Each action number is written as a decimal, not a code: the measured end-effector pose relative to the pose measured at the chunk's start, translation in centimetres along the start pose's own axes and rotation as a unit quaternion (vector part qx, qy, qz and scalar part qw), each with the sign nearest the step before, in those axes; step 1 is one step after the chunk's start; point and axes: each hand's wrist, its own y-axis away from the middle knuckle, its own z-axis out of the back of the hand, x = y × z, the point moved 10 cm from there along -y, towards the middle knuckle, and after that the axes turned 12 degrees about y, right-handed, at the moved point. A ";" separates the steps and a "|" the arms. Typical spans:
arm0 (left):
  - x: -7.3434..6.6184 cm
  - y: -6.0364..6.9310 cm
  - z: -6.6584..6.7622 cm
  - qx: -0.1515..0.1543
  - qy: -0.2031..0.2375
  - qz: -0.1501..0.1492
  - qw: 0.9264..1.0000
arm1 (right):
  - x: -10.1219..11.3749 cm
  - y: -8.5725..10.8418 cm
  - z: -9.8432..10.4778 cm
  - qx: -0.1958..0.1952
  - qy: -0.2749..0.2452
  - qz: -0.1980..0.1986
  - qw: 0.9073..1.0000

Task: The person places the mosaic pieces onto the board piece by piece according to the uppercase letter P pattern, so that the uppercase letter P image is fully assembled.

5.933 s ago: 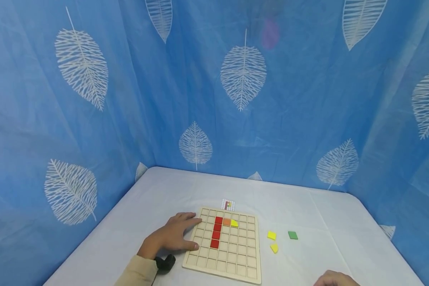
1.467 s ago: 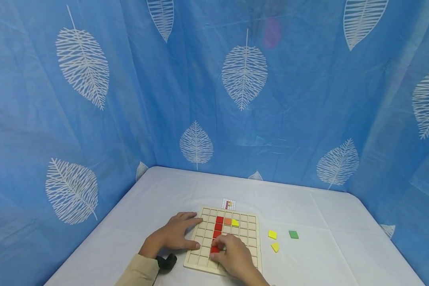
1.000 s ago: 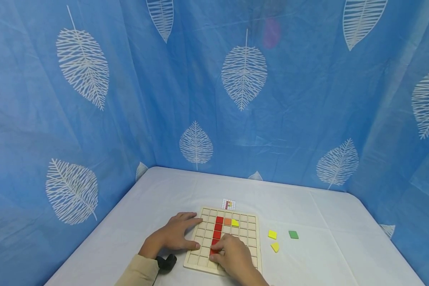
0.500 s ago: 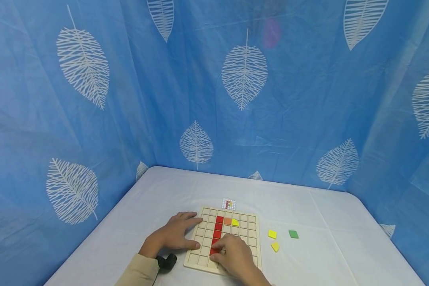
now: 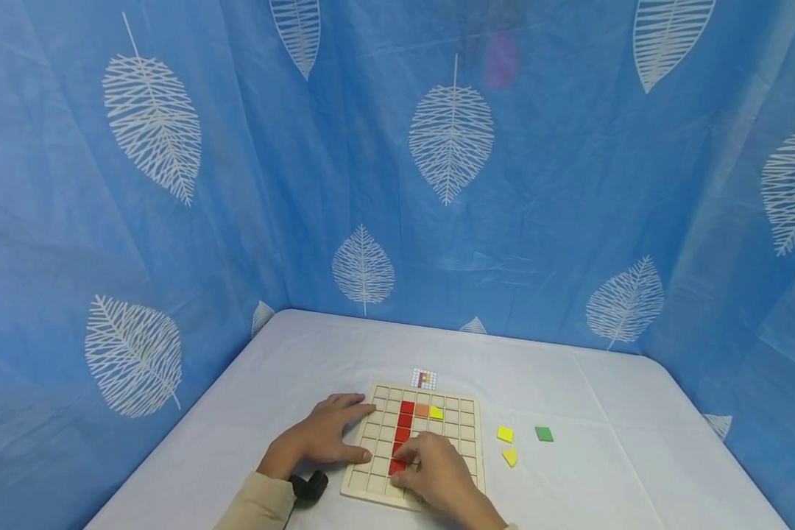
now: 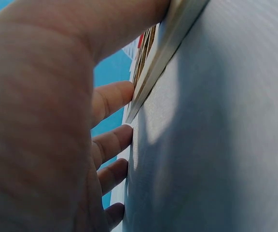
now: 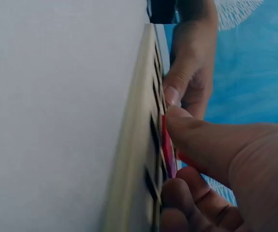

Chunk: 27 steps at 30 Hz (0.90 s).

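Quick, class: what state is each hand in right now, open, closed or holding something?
Left hand: open, touching the left side of the wooden board.
Right hand: closed, pinching the red tile nearest the person.

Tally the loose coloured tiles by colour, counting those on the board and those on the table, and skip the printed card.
Red tiles: 5
Orange tile: 1
Yellow tiles: 3 (1 on the board, 2 on the table)
Green tile: 1
Total in sight: 10
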 end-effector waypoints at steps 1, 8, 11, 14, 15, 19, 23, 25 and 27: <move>0.0 0.0 0.0 -0.001 0.001 0.000 1.000 | 0.0 0.0 0.2 0.000 -0.010 0.003 1.000; 0.0 0.0 0.0 -0.004 -0.002 -0.008 1.000 | 0.1 -0.4 3.6 -0.037 -0.064 0.044 0.996; 0.0 -0.1 0.0 -0.005 0.000 -0.007 1.000 | 0.0 -0.4 5.7 -0.051 -0.062 0.049 0.996; 0.1 -0.2 -0.1 -0.003 0.003 -0.004 1.000 | -0.2 -0.2 8.0 -0.069 -0.057 0.047 0.995; 0.1 -0.2 -0.1 -0.003 0.002 -0.003 1.000 | -0.3 -0.2 8.8 -0.078 -0.054 0.047 0.994; 0.1 -0.2 -0.2 -0.001 0.001 0.002 1.000 | -1.2 0.1 11.8 -0.112 -0.045 0.045 0.992; -0.1 -0.1 0.0 -0.001 0.008 0.005 1.000 | -3.0 0.4 14.3 -0.139 -0.026 0.034 0.989; -0.2 0.0 0.1 -0.001 0.011 0.005 1.000 | -4.2 0.5 15.2 -0.147 -0.024 0.025 0.989; -0.3 0.1 0.2 0.000 0.012 0.004 1.000 | -5.5 0.7 16.0 -0.155 -0.021 0.016 0.988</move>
